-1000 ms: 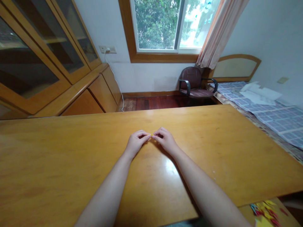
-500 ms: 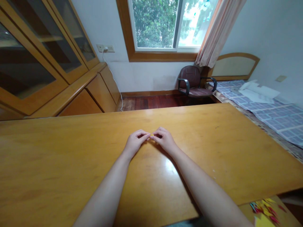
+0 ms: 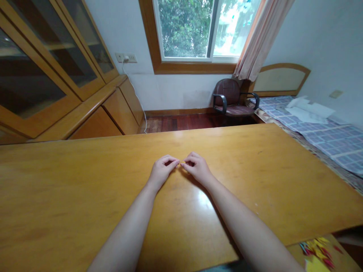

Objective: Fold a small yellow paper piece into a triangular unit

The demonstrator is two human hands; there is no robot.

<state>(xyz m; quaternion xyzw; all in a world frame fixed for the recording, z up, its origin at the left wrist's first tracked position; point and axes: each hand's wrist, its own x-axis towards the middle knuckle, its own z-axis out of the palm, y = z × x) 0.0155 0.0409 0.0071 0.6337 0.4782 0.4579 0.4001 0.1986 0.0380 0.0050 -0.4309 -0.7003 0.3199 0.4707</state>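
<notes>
Over the middle of the table (image 3: pixel 85 196), my left hand (image 3: pixel 163 170) and my right hand (image 3: pixel 197 168) meet almost fingertip to fingertip. Both are closed in a pinch, thumb against forefinger. Between the fingertips shows a tiny yellow piece (image 3: pixel 183 163), which looks like paper. Most of it is hidden by the fingers, so its shape cannot be made out. Both wrists are low, close to the tabletop.
Below the table's right front edge, an open drawer or lower surface holds yellow, red and teal scraps (image 3: pixel 319 251). A chair (image 3: pixel 228 96) stands beyond the far edge, a bed (image 3: pixel 326 132) at the right, and a glass-door cabinet (image 3: pixel 93 117) at the left.
The fingertips have come slightly apart, and the yellow piece between them shows a little differently. The arms have hardly moved.
</notes>
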